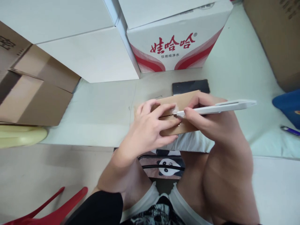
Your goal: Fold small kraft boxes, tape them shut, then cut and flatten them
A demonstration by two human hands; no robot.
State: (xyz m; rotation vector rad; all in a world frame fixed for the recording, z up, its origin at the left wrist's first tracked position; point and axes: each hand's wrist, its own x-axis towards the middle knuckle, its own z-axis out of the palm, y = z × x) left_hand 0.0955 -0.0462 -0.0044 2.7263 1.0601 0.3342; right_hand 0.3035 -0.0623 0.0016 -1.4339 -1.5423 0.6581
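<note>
A small brown cardboard box [187, 127] lies near the front edge of the pale surface, a seam and a bit of clear tape [175, 109] on its top. My left hand [152, 123] grips it from the left, fingers spread over the top and thumb along the near side. In my right hand [206, 115] is a slim white utility knife [219, 108], its back end sticking out to the right. The knife's tip meets the seam between my left fingers; the blade itself is too small to make out. Behind the box lies a black phone [191, 86].
Large white cartons [89, 56] and a red-and-white water carton [173, 47] stand at the back. Brown cartons [42, 93] are on the left, another [276, 37] at right. A blue container [288, 106], a purple pen [290, 130] and a yellow item [22, 136] lie around.
</note>
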